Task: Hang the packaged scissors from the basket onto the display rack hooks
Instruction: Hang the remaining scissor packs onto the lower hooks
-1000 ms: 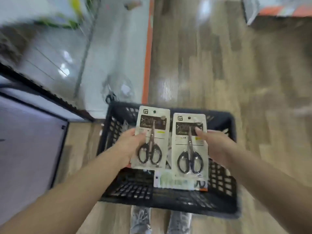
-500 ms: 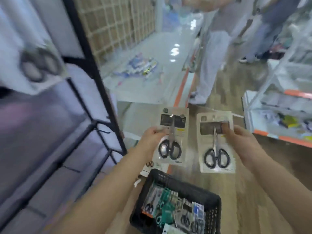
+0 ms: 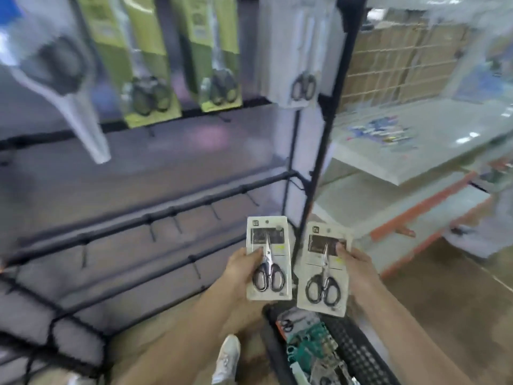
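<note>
Step in hand, as judged: carrying two scissor packs to the rack for hanging. Neither is on a hook yet.

The left hand (image 3: 244, 269) grips the left pack (image 3: 268, 258) by its left edge, thumb on the front face. The right hand (image 3: 358, 266) grips the right pack (image 3: 324, 269) by its right edge, thumb likewise on the front. The two hands are apart; the packs are upright, side by side, just short of touching, held above the near left corner of the basket (image 3: 358, 354), which has more packs in it.

The rack (image 3: 319, 168) stands ahead. Its lower rails (image 3: 172, 211) carry bare hooks (image 3: 213, 211); the upper row is hung with green packs (image 3: 213, 51) and a white pack (image 3: 299, 51) at the right end.

Recommendations:
- Hang one pack at a time; two at once invites a miss.
- Each pack has a small hole near its top edge. Line it up square to the hook tip, then push straight back.
- Keep thumbs below the hole.
- The picture is blurred, so hook length cannot be told.
</note>
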